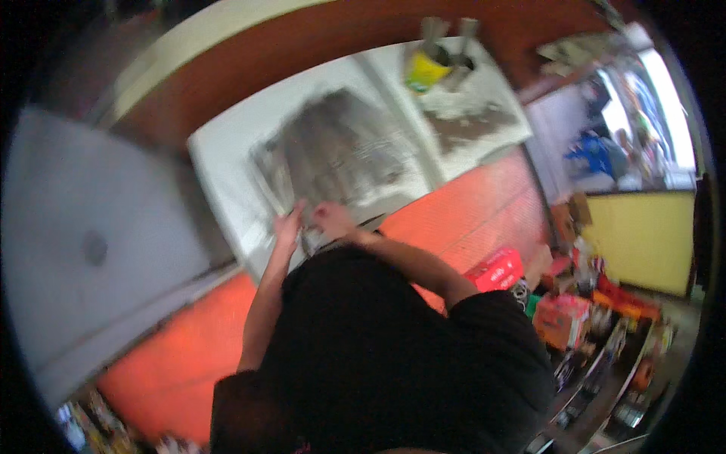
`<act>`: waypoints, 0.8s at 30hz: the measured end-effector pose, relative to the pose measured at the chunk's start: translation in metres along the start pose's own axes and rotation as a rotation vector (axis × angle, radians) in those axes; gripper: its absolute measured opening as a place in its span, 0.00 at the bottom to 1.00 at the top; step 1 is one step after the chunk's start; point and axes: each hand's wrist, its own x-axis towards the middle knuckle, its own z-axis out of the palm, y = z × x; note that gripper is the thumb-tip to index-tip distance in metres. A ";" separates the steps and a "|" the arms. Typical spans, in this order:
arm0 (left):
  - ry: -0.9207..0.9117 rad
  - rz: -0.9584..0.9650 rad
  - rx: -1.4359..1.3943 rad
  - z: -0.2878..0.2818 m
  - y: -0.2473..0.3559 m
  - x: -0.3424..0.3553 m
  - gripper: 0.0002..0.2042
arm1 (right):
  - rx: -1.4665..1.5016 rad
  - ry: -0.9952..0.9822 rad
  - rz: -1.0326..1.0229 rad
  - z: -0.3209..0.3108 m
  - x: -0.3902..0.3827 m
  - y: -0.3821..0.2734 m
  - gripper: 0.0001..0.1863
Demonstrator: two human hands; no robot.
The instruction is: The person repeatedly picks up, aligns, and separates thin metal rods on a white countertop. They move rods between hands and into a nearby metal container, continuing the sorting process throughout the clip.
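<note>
My left hand (287, 227) is at the near edge of a white tabletop (223, 155), its fingers closed on what looks like the lower end of a thin pale strip (274, 191). Close to its right, my right hand (333, 219) has its fingers curled in; what they hold, if anything, is lost in blur. Just beyond both hands lies a wide spread of long, thin grey-brown strips (340, 144), side by side. Motion blur hides their exact kind. Some small greyish thing (311, 240) shows below my hands, against my dark shirt.
At the back right stand a yellow can (426, 72) and a dark container (459, 74), both holding upright sticks. Brown and white loose matter (469, 129) lies before them. An orange bench (476, 208) runs beneath; a red package (497, 268) and cluttered boxes (563, 318) sit right.
</note>
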 end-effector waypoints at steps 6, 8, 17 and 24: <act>-0.047 0.050 0.088 -0.015 0.030 -0.019 0.11 | -0.117 -0.076 0.088 0.003 0.016 0.029 0.15; -0.048 0.022 0.078 -0.018 0.033 -0.023 0.11 | -0.241 -0.038 0.042 0.000 0.015 0.025 0.14; -0.065 0.032 0.058 -0.011 0.010 -0.025 0.13 | -0.379 -0.066 -0.195 0.012 -0.001 0.011 0.12; -0.009 0.032 0.180 -0.016 -0.004 -0.013 0.19 | -0.467 -0.224 -0.389 0.006 0.008 0.007 0.11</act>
